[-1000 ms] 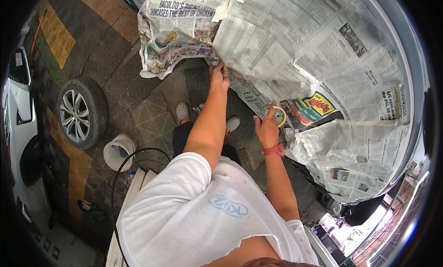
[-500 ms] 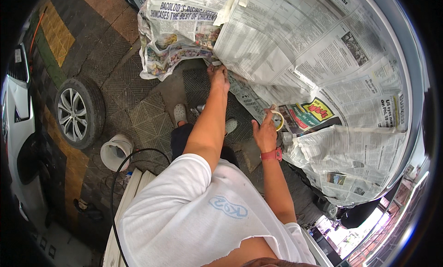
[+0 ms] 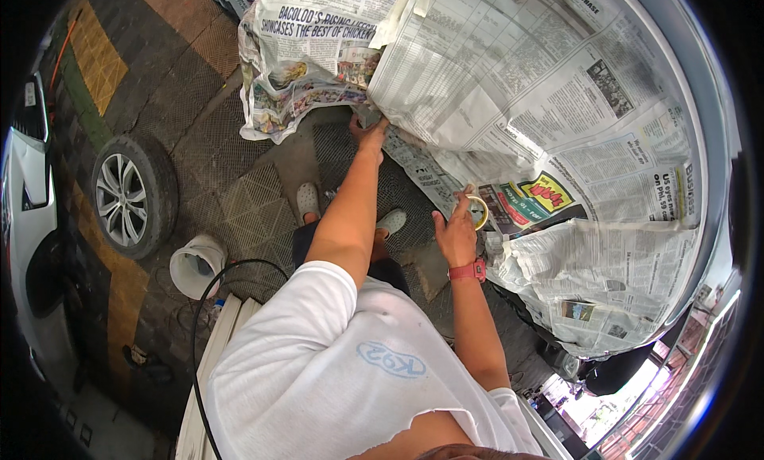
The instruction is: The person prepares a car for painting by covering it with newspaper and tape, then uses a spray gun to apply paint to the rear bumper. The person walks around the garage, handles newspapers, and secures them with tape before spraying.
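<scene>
It's a car workshop, this one! Newspaper (image 3: 477, 86) wraps a big curved body right by the grip of the left hand (image 3: 368, 134); a tape roll (image 3: 485, 213) sits in the right hand (image 3: 457, 239). Well left of both grips: a loose tyred wheel (image 3: 127, 196), a bucket (image 3: 187, 278) near it, and farthest out, a white car (image 3: 29, 173)!

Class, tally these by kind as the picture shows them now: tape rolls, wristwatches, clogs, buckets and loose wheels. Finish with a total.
Tape rolls: 1
Wristwatches: 1
Clogs: 2
Buckets: 1
Loose wheels: 1
Total: 6
</scene>
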Motion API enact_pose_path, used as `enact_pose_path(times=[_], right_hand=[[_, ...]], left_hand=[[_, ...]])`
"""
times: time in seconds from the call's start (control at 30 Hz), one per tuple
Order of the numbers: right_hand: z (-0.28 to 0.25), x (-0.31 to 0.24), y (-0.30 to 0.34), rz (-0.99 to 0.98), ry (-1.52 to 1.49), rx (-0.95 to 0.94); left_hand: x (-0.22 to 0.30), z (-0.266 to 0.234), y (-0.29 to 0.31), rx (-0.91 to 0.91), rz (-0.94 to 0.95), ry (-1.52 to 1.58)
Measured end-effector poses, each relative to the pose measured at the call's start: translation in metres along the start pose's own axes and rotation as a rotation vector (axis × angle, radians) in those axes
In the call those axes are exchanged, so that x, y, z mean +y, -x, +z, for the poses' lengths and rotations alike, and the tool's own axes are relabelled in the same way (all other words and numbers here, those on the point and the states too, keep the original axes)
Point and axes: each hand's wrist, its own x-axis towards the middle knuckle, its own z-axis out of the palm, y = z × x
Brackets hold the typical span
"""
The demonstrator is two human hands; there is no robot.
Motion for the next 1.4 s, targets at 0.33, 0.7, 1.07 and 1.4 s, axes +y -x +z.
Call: enact_pose_path(times=[0.33, 0.7, 1.07, 1.4], right_hand=[[-0.014, -0.003, 0.002, 0.003, -0.022, 0.063], [-0.024, -0.024, 0.027, 0.023, -0.283, 0.088], [0.044, -0.033, 0.048, 0.328, -1.037, -0.439], [0.03, -0.082, 0.097, -0.177, -0.257, 0.148]], left_hand=[[0.018, -0.04, -0.078, -0.04, 0.388, -0.391], [0.005, -0.054, 0.097, -0.755, 0.206, -0.583], [0.036, -0.068, 0.148, -0.888, 0.309, -1.071], [0.025, -0.113, -0.058, -0.113, 0.123, -0.087]])
